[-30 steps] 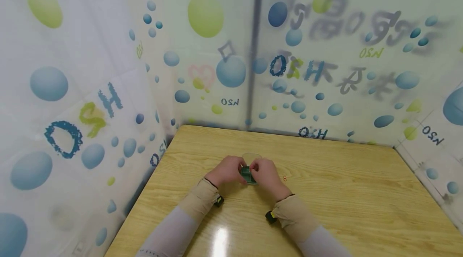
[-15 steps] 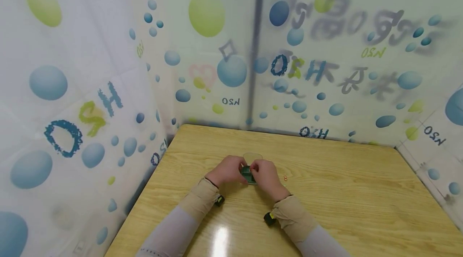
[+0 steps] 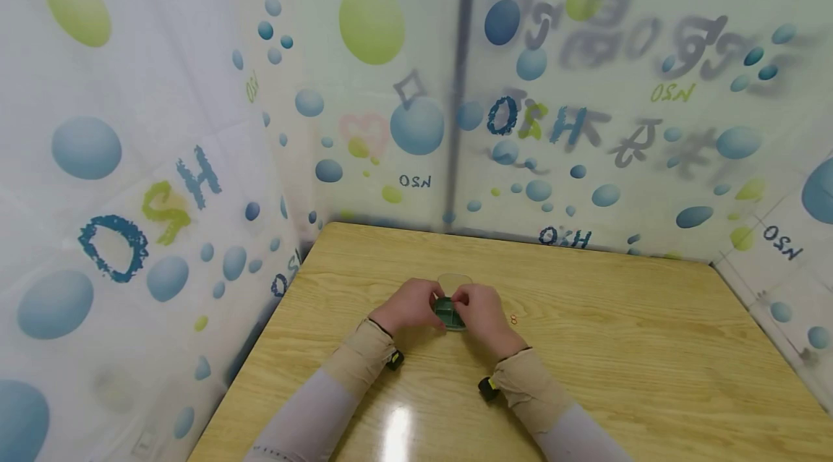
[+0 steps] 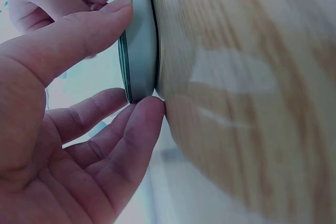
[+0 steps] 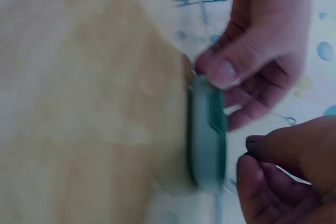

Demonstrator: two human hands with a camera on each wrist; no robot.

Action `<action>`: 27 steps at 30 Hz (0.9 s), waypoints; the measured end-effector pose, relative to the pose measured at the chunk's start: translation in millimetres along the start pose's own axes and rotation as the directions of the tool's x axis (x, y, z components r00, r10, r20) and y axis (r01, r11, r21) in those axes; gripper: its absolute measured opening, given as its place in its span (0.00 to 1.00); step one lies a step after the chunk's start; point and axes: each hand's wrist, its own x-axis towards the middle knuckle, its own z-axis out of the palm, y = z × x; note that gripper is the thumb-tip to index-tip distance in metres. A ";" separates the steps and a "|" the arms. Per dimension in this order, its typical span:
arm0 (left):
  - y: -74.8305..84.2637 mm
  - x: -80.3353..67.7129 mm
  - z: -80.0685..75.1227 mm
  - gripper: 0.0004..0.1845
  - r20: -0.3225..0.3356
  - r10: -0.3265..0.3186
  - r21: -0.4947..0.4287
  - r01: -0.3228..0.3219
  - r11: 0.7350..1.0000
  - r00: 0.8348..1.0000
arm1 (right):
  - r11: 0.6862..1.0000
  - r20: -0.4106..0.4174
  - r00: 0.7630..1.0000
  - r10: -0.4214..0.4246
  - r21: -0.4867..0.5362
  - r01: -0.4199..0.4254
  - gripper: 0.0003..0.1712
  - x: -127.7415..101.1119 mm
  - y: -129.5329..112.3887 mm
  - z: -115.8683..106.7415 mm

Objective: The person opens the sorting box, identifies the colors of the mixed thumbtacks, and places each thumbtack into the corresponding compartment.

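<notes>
On the table, a small round green compartment box (image 3: 446, 314) stands with its clear lid (image 3: 455, 279) raised at the far side. My left hand (image 3: 411, 307) grips the box from the left, thumb over the rim and fingers at the lower edge, as the left wrist view shows on the box's pale green side (image 4: 143, 40). From the right, my right hand (image 3: 484, 314) reaches over the box, thumb and index fingertips together. In the right wrist view my right hand (image 5: 294, 166) is curled just off the box's open face; I cannot tell whether something small is between its fingertips.
Two tiny orange-red rings (image 3: 513, 319) lie on the wooden table (image 3: 618, 346) just right of the right hand. Curtains printed with bubbles (image 3: 416, 128) and lettering stand behind the table and along its left side. Each wrist wears a small dark camera.
Both hands stay at the box. The right fingertips have shifted slightly over it, and a reddish speck seen at them earlier no longer shows. The loose rings have not moved.
</notes>
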 end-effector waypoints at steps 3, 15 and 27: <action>-2.0 1.2 0.3 0.29 0.000 0.004 0.004 -0.004 1.000 1.000 | 1.000 0.029 0.999 0.029 0.012 -0.029 0.05 3.4 1.1 -10.8; -8.0 4.8 3.3 0.31 0.005 -0.015 0.016 0.015 1.000 1.000 | 0.989 0.134 0.980 0.150 -0.009 -0.150 0.04 11.0 28.9 -52.1; -2.8 -0.3 1.8 0.32 0.015 -0.026 -0.012 0.026 1.000 1.000 | 0.968 0.248 0.936 0.249 -0.094 -0.233 0.05 11.4 51.7 -76.9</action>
